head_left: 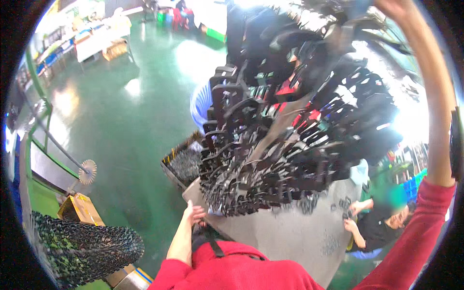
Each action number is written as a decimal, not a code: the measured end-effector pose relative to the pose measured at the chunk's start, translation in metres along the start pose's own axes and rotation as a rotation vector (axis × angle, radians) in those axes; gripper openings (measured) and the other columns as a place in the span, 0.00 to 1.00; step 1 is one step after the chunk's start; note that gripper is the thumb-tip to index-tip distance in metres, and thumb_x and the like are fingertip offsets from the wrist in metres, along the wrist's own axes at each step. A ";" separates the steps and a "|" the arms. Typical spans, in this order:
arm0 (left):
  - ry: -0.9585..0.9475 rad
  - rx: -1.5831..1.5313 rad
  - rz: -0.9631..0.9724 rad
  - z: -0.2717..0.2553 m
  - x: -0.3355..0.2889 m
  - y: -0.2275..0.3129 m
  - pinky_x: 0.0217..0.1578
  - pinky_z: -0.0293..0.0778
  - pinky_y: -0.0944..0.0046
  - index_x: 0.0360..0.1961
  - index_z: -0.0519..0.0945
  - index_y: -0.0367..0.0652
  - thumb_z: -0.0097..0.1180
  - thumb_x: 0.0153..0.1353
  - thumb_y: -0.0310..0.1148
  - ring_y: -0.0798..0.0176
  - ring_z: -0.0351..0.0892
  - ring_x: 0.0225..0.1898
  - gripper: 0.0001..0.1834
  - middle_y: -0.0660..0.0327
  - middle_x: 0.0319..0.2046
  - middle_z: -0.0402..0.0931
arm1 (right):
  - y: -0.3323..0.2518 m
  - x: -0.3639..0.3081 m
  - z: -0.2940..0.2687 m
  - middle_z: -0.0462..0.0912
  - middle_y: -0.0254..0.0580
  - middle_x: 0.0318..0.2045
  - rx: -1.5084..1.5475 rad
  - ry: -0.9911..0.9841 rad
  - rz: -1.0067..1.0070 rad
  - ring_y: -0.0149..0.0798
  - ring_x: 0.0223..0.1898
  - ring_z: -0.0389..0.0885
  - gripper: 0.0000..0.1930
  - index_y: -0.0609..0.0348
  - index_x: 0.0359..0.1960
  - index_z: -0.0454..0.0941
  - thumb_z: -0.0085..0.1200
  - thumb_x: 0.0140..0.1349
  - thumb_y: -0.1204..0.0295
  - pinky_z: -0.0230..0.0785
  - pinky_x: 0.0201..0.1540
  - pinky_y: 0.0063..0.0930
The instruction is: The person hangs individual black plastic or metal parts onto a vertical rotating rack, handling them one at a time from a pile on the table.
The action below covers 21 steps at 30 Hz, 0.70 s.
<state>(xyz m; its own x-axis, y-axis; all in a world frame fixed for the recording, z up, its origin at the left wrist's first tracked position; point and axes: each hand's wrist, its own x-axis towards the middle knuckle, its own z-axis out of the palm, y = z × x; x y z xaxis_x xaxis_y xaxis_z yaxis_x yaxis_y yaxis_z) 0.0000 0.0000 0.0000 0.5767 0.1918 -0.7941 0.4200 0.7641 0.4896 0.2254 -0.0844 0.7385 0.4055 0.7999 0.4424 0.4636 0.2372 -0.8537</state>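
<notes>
Head view: one heap of black parts [309, 164], pieces uncountable, 2 o'clock, on one grey table [280, 237]; left hand [195, 212], 7 o'clock, at table edge; right hand [392, 8], 1 o'clock, blurred; both grips: cannot tell; one co-worker [379, 232], 4 o'clock.

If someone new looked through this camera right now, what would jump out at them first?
Probably the huge, partly blurred mass of black parts, filling the centre and upper right above the grey table. Next, the wearer's long right arm, raised up the right side out of a red sleeve. Then perhaps the dark, mesh-like bundle at the lower left, standing out against the green floor.
</notes>
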 end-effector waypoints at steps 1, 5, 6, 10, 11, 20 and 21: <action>0.198 -0.042 0.008 -0.016 -0.003 0.002 0.44 0.66 0.49 0.40 0.75 0.46 0.33 0.62 0.62 0.57 0.77 0.37 0.31 0.61 0.36 0.76 | 0.000 0.004 -0.002 0.54 0.15 0.10 0.100 -0.065 0.076 0.18 0.10 0.53 0.16 0.57 0.50 0.64 0.46 0.60 0.77 0.56 0.19 0.17; 0.704 -0.035 0.963 -0.031 -0.062 0.080 0.32 0.67 0.71 0.35 0.76 0.42 0.43 0.65 0.45 0.72 0.71 0.29 0.17 0.65 0.27 0.74 | 0.014 0.020 -0.011 0.54 0.19 0.11 0.225 -0.197 0.053 0.21 0.11 0.53 0.13 0.56 0.45 0.64 0.45 0.57 0.79 0.58 0.21 0.22; 0.731 -0.047 1.192 -0.005 -0.106 0.117 0.31 0.66 0.71 0.38 0.77 0.42 0.44 0.66 0.39 0.73 0.69 0.30 0.13 0.67 0.29 0.75 | 0.018 0.020 -0.018 0.54 0.19 0.11 0.230 -0.200 0.032 0.21 0.11 0.53 0.13 0.56 0.45 0.64 0.45 0.57 0.79 0.58 0.21 0.22; 0.667 0.280 1.940 0.108 -0.341 0.201 0.57 0.61 0.60 0.52 0.70 0.35 0.41 0.66 0.33 0.61 0.68 0.53 0.17 0.56 0.50 0.71 | 0.032 0.033 -0.015 0.55 0.21 0.11 0.265 -0.270 0.033 0.23 0.10 0.54 0.13 0.56 0.44 0.65 0.45 0.56 0.78 0.59 0.20 0.26; 0.577 0.365 2.126 0.131 -0.379 0.208 0.59 0.57 0.57 0.53 0.69 0.33 0.41 0.65 0.35 0.57 0.66 0.56 0.20 0.51 0.51 0.70 | 0.029 0.031 -0.017 0.55 0.21 0.11 0.274 -0.278 0.052 0.23 0.10 0.54 0.13 0.57 0.44 0.65 0.46 0.55 0.78 0.59 0.20 0.27; -0.067 1.754 2.304 0.300 -0.511 0.282 0.60 0.55 0.53 0.56 0.68 0.36 0.58 0.52 0.47 0.49 0.63 0.60 0.34 0.49 0.55 0.68 | 0.026 0.012 -0.039 0.58 0.24 0.15 0.452 -0.533 0.024 0.23 0.12 0.52 0.17 0.59 0.50 0.64 0.41 0.59 0.79 0.55 0.19 0.21; -0.077 1.893 2.152 0.308 -0.508 0.288 0.60 0.57 0.53 0.57 0.67 0.36 0.60 0.51 0.45 0.49 0.63 0.60 0.35 0.50 0.55 0.68 | 0.027 0.006 -0.036 0.59 0.25 0.15 0.493 -0.556 0.034 0.23 0.12 0.52 0.17 0.60 0.51 0.63 0.40 0.59 0.79 0.54 0.18 0.21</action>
<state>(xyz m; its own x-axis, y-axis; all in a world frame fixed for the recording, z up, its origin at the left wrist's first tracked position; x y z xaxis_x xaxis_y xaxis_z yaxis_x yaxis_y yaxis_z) 0.0437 -0.0664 0.6554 0.6955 -0.4954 0.5205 -0.4437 -0.8659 -0.2312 0.2684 -0.0932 0.7279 -0.1056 0.9412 0.3209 -0.0029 0.3224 -0.9466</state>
